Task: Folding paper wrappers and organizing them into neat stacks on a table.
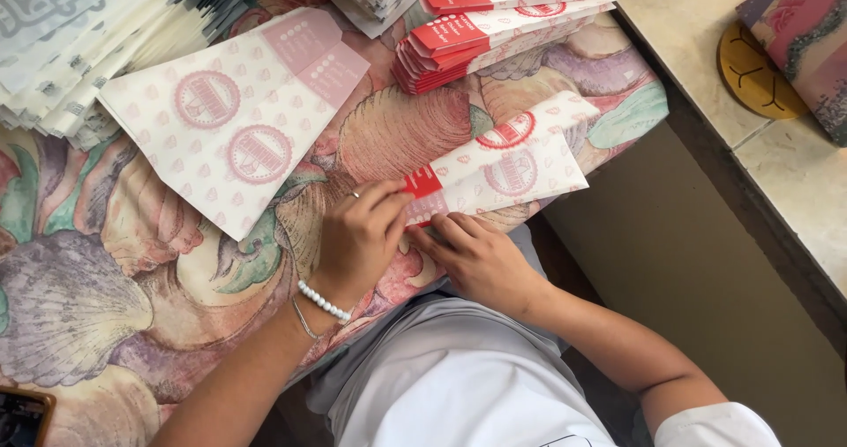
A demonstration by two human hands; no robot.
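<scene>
Both hands are working at the near edge of the table (132,262), which is wearing a cloth with big shell pictures. The left hand (360,235) is pinching the red end of a folded paper bag (507,166) with bent fingers (388,202), and the right hand (476,257) is lying flat under the same end, its fingers (441,228) stretched out and pressing on the paper. The bag is white with pink round marks, and its far end is poking just past the table's right edge. One flat, unfolded sheet (234,116) of the same paper is lying to the left, well apart from the hands — there is bare cloth between them. One pile of finished red-ended bags (494,25) is sitting at the far side; I cannot count how many are in it. A big fanned heap of pale sheets (79,41) is filling the far left corner. To the right, past a gap, a stone ledge (679,50) is running along — one round yellow disc (754,72) is lying on it.
</scene>
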